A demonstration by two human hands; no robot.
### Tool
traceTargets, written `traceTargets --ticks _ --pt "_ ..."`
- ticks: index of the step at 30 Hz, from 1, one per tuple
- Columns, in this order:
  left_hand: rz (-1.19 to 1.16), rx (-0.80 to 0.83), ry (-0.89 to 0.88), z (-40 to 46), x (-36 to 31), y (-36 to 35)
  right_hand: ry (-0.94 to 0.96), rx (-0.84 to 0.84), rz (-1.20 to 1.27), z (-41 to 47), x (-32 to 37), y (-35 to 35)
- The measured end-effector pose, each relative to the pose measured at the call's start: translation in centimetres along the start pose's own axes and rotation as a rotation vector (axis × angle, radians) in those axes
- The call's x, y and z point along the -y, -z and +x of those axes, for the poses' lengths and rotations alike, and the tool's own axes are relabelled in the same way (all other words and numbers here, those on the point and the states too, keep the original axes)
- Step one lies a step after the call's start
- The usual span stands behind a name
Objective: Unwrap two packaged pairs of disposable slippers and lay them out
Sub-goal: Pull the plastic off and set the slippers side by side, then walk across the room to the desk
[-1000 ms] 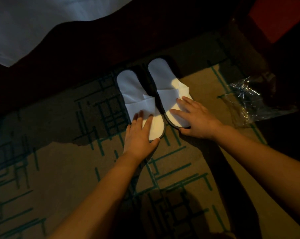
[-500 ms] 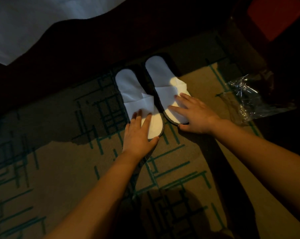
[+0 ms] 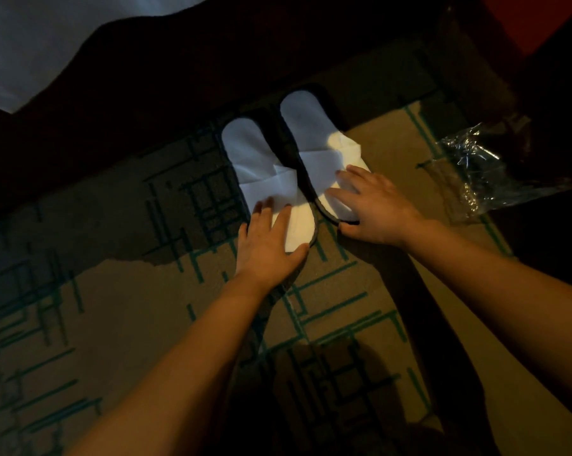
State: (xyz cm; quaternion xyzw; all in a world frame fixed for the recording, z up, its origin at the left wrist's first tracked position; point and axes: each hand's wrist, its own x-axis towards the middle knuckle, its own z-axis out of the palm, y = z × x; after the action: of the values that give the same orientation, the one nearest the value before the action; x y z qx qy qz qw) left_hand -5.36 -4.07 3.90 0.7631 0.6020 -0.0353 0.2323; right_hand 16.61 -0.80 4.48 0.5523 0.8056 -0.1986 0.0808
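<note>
No writing or brand can be read on anything here; the light is dim w/ big dark shadows

Two white slippers lie flat on a tan carpet [image 3: 80,324] w/ green line marks. They sit side by side, just about touching along their dark edges. The left slipper [image 3: 255,159] is a bit nearer the person, and the right slipper [image 3: 314,133] sits a bit farther up. Each one has a white strap folded flat across its top

The left hand [image 3: 271,245] lies flat & open on the near end of the left slipper, fingers spread out on the white part and thumb at the slipper's rounded end. It is pressing down, not gripping. The right hand [image 3: 373,205] lies flat & open too, on the near end of the right slipper, w/ fingers pointing across the white part toward the left slipper and thumb down at the dark edge. Both arms are bare

To the right of the slippers, well apart from them, lies a crumpled clear plastic wrapper [image 3: 482,169] on the carpet, half in shadow. It looks empty, but its far part is too dark to tell

Past the slippers, up and to the left, is a white sheet [image 3: 47,34] w/ a dark band below it. Far up to the right of the slippers shows a bit of red [image 3: 538,18], too dark to tell what it is
</note>
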Motion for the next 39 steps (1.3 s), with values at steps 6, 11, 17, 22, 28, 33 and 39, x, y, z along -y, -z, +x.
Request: traceTargets --ticks 6,11,17,22,28,33,39 --pt "-0.047 0.090 0.024 -2.8 -0.6 4.0 -0.091 -0.047 0.119 -4.3 4.6 2.2" --pt "-0.105 0.224 0.089 -9.0 -2.7 11.9 -0.183 0.102 0.157 -10.1 10.0 9.2" --pt "-0.112 0.483 0.193 -16.9 -6.0 24.3 -0.255 0.195 0.269 -17.0 16.6 21.1" --pt "-0.206 0.401 0.220 -24.1 -8.9 35.4 -0.269 0.253 0.332 -21.9 22.3 32.7" --pt "-0.248 0.321 0.248 -33.3 -9.8 47.0 -0.256 0.352 0.400 -27.1 29.3 45.7" --pt "-0.319 0.164 0.376 -40.5 -10.2 55.0 -0.235 0.227 0.369 -31.0 34.8 53.2" --pt "-0.481 0.000 0.542 -46.6 -11.6 59.3 -0.111 0.224 0.306 -34.3 39.3 56.9"
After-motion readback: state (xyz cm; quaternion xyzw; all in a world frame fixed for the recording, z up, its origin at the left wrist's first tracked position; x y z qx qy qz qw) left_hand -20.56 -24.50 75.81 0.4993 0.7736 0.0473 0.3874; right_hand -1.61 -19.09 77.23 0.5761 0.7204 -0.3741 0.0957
